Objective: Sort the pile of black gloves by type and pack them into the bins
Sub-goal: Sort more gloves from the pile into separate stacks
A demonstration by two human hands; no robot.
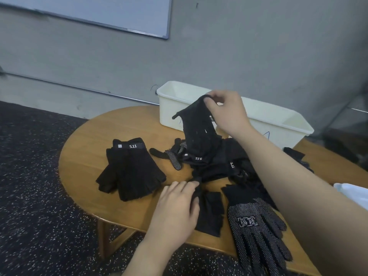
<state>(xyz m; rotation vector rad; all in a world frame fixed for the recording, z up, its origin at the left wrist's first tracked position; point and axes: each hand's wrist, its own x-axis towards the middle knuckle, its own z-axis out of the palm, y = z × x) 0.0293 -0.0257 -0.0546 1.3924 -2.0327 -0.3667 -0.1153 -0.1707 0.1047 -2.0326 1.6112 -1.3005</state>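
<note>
The right hand (pixel 225 110) is raised over the middle of the oval wooden bench (pixel 83 160), its fingertips pinching the edge of a black fingerless fabric glove (pixel 199 126) that hangs down from it toward the loose pile of black gloves (pixel 229 166) underneath. The left hand (pixel 177 204) lies low at the near side, its fingers curled on a bunched strip of black fabric (pixel 197 188) that leads up into the pile.

To the left, apart from the pile, a neat stack of black fingerless gloves with a white "5.11" cuff label (pixel 129 168) lies flat. At the near right, black knit full-finger gloves covered in white grip dots (pixel 256 228) lie with their fingers pointing over the near edge.

A long cream plastic bin (pixel 278 124) stands on the far side of the bench, just behind the raised glove. Beyond it is a grey wall with a whiteboard (pixel 99 10); dark speckled floor (pixel 29 196) is to the left.
</note>
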